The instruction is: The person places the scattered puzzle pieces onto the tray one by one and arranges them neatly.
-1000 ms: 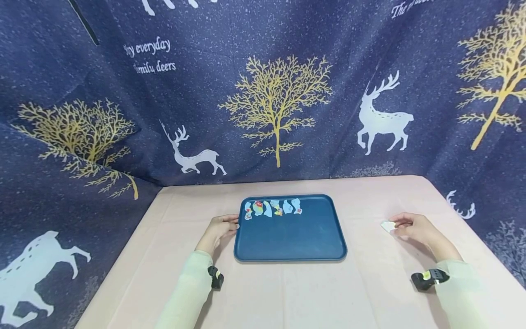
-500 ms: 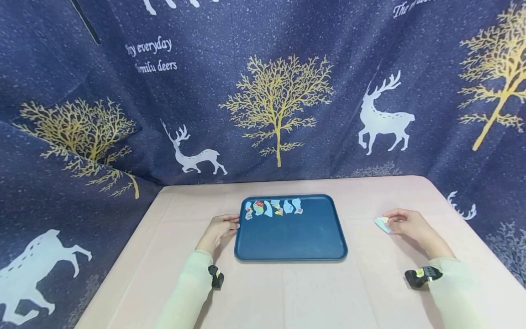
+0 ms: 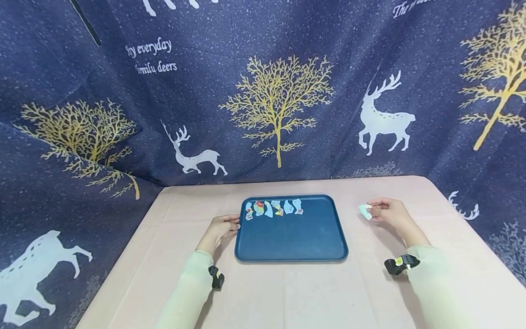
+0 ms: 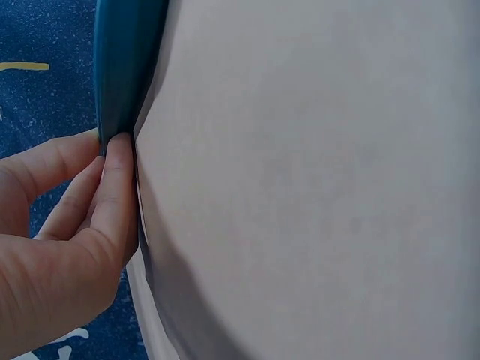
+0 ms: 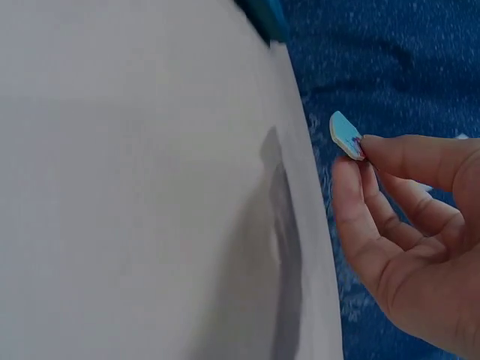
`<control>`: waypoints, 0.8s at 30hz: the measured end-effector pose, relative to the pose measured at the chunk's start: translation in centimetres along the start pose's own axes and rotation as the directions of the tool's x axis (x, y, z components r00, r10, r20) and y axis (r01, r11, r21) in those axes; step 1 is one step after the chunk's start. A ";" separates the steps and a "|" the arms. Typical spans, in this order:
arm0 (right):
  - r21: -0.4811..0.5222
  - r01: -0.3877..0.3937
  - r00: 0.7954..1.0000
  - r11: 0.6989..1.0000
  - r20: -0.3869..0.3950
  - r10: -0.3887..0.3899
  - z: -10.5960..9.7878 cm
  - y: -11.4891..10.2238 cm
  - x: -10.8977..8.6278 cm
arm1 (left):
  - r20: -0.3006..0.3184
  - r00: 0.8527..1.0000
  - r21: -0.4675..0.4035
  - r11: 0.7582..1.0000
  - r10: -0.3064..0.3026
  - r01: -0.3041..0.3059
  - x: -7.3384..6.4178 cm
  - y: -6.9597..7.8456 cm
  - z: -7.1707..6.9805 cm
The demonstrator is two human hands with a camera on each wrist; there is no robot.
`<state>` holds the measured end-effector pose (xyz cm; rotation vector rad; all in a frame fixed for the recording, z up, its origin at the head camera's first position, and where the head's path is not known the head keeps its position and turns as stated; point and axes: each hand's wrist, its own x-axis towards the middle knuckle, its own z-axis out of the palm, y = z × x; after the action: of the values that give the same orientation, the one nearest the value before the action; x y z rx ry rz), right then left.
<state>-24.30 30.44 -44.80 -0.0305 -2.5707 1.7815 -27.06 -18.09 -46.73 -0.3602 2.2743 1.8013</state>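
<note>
My right hand [image 3: 390, 214] pinches a small puzzle piece [image 3: 365, 211] between thumb and fingertips, to the right of the tray. In the right wrist view the puzzle piece [image 5: 346, 136] is thin, pale blue with a bit of print and a light cut edge. A dark blue rectangular tray [image 3: 289, 240] lies on the table. At its left rim my left hand [image 3: 220, 230] holds on; the left wrist view shows the thumb and fingers gripping the tray's edge [image 4: 127, 67]. Several irregular printed pieces [image 3: 278, 208] stand in a row along the tray's far left part.
A pale pink cloth [image 3: 312, 292] covers the table. Behind and at the sides hangs a dark blue curtain [image 3: 246, 119] with deer and gold trees. A black camera [image 3: 398, 264] is strapped to the right wrist, another camera [image 3: 216, 277] to the left.
My right hand has moved left and farther back with the puzzle piece, closer to the tray, turning the piece on the way. My left hand and the tray have stayed put.
</note>
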 end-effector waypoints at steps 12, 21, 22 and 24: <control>0.099 0.025 0.999 0.995 0.024 -0.028 3.6 -3.5 1.9 | 0.001 1.000 0.016 1.000 -0.005 0.005 0.1 0.0 -0.1; 0.234 -0.021 0.999 0.972 0.042 0.012 7.6 -4.6 4.0 | 0.006 1.000 0.011 1.000 -0.010 0.010 -0.2 0.0 0.0; 0.253 -0.025 0.999 0.967 0.045 0.014 8.0 -4.6 4.2 | 0.006 1.000 0.010 1.000 -0.010 0.010 -0.1 -0.1 0.0; 0.291 -0.039 0.998 0.956 0.054 0.025 8.9 -4.5 4.8 | 0.003 1.000 0.003 1.000 -0.007 0.007 -0.1 -0.1 -0.1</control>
<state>-29.33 20.61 -43.68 -0.0249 -2.3197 2.1810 -26.92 -18.22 -46.75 -0.3649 2.2708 1.7935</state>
